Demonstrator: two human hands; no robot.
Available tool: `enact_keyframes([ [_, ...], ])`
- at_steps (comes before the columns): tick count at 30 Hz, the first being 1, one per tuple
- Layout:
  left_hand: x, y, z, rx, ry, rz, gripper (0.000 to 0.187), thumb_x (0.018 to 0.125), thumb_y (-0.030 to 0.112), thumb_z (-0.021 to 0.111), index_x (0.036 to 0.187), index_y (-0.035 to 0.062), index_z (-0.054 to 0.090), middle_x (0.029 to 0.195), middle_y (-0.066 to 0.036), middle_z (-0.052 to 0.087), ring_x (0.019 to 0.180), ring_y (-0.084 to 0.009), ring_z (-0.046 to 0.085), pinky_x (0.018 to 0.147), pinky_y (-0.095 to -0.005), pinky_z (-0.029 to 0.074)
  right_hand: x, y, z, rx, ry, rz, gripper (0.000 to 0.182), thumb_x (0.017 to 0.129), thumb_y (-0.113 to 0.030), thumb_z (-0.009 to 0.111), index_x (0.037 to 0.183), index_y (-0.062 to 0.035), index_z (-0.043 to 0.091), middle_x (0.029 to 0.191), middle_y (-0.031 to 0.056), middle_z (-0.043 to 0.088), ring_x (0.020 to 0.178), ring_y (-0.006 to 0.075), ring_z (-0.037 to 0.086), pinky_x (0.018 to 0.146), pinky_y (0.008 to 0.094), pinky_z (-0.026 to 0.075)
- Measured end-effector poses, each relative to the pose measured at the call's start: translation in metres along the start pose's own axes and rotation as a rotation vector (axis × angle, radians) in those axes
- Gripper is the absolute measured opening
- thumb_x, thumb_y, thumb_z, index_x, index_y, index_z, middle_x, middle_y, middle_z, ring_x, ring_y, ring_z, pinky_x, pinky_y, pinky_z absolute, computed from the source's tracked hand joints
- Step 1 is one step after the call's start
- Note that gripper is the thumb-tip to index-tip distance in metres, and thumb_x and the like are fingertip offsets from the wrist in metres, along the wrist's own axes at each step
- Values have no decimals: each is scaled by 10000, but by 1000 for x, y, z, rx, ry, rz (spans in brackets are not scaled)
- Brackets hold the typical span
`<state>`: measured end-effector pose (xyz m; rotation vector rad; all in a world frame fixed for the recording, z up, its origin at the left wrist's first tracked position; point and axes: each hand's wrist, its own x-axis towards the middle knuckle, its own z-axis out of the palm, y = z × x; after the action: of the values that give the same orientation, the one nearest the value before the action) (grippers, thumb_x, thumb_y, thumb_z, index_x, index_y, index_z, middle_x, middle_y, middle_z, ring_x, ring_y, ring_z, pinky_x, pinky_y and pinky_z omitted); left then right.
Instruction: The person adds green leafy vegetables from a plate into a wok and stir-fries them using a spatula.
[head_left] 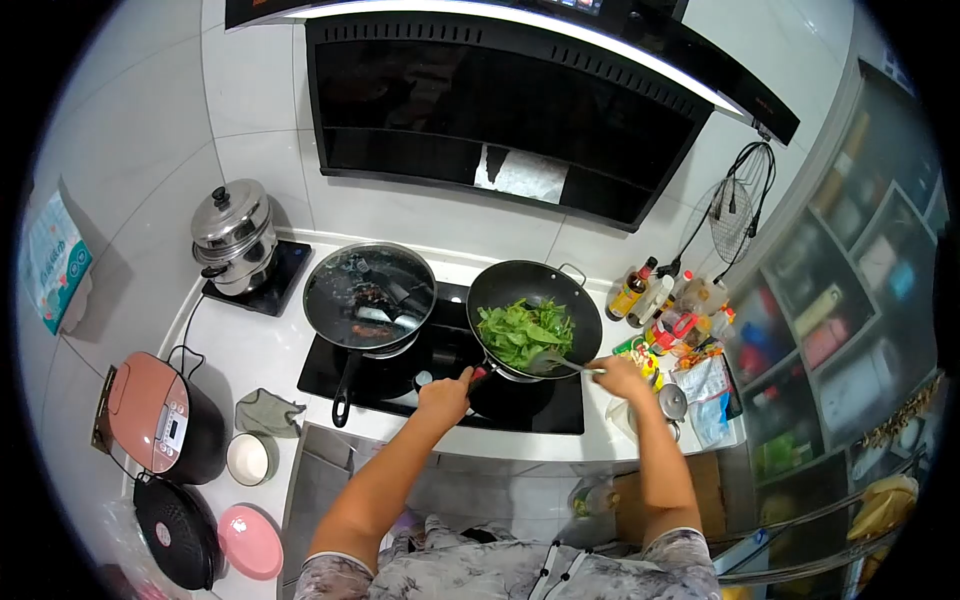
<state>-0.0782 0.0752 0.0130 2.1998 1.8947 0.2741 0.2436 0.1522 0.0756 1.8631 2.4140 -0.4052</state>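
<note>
A black wok sits on the right side of the black cooktop, with leafy greens heaped inside. My left hand is closed around the wok's handle at its near side. Closed on the thin handle of a metal cooking spoon is my right hand, just past the wok's right rim. The spoon's rounded grey head rests against the near edge of the greens. To the left, a frying pan under a glass lid holds dark pieces of food that show through the glass.
Several sauce bottles and seasoning packets crowd the counter right of the wok. A steel pot stands on a small hob at the back left. The pink rice cooker, white bowl and pink plate line the left counter.
</note>
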Motion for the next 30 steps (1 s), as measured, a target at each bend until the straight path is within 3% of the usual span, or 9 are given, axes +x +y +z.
enact_keyframes([
  [4, 1, -3, 3, 3, 8, 7, 588, 745, 168, 571, 1310, 145, 411, 772, -124, 657, 709, -284, 646, 599, -404, 508, 42, -40, 51, 230, 323, 139, 296, 785, -200, 592, 1070, -133, 631, 927, 209, 624, 878, 372, 599, 783, 425, 473],
  [8, 0, 1, -3, 12, -63, -18, 583, 752, 167, 568, 1311, 133, 407, 781, -117, 660, 719, -279, 646, 610, -398, 506, 95, -25, 56, 447, 513, 152, 300, 790, -187, 591, 1074, -94, 625, 954, 225, 619, 906, 368, 597, 782, 424, 468],
  [10, -2, 3, -5, 18, -9, 8, 570, 750, 159, 564, 1300, 120, 417, 774, -111, 660, 714, -271, 647, 602, -395, 504, 107, -37, 54, 582, 540, 211, 306, 788, -197, 600, 1074, -91, 624, 957, 225, 619, 905, 364, 599, 786, 411, 469],
  [12, -3, 1, -1, 14, 22, 23, 563, 742, 159, 571, 1286, 113, 430, 754, -105, 658, 699, -266, 646, 592, -397, 501, 112, -49, 64, 641, 425, 225, 312, 791, -212, 598, 1080, -95, 623, 954, 222, 622, 904, 362, 600, 790, 404, 468],
  [14, 3, -5, 11, -21, 11, -8, 630, 734, 224, 608, 1325, 189, 392, 765, -127, 648, 684, -305, 637, 588, -422, 501, 116, -37, 91, 458, 270, 27, 318, 804, -224, 585, 1113, -156, 616, 1001, 174, 626, 927, 343, 597, 796, 406, 466],
  [18, 4, -5, 11, -35, -5, -6, 639, 733, 217, 610, 1330, 187, 383, 785, -126, 650, 706, -301, 638, 603, -422, 501, 53, -28, 36, 179, 128, 147, 315, 800, -248, 584, 1114, -248, 616, 1025, 148, 624, 946, 322, 596, 802, 400, 469],
  [23, -1, 0, 2, -27, -22, 0, 617, 729, 193, 608, 1310, 150, 406, 773, -125, 653, 705, -293, 642, 598, -406, 502, 53, 29, 29, 339, 412, 36, 316, 809, -203, 546, 1091, -67, 594, 993, 200, 617, 949, 355, 584, 820, 435, 457],
  [27, 1, -2, 3, -3, 8, 17, 591, 734, 170, 593, 1299, 137, 423, 751, -123, 655, 685, -289, 646, 585, -396, 506, 102, 28, 58, 251, 505, 244, 260, 817, -160, 512, 1044, -59, 588, 937, 253, 609, 894, 415, 581, 779, 474, 464],
  [30, 2, -2, 3, 2, -41, -6, 618, 750, 215, 595, 1327, 154, 382, 774, -134, 650, 717, -303, 639, 607, -424, 503, 121, 4, 73, 284, 460, 302, 287, 800, -143, 503, 1059, -60, 595, 927, 256, 611, 906, 409, 585, 802, 465, 462],
])
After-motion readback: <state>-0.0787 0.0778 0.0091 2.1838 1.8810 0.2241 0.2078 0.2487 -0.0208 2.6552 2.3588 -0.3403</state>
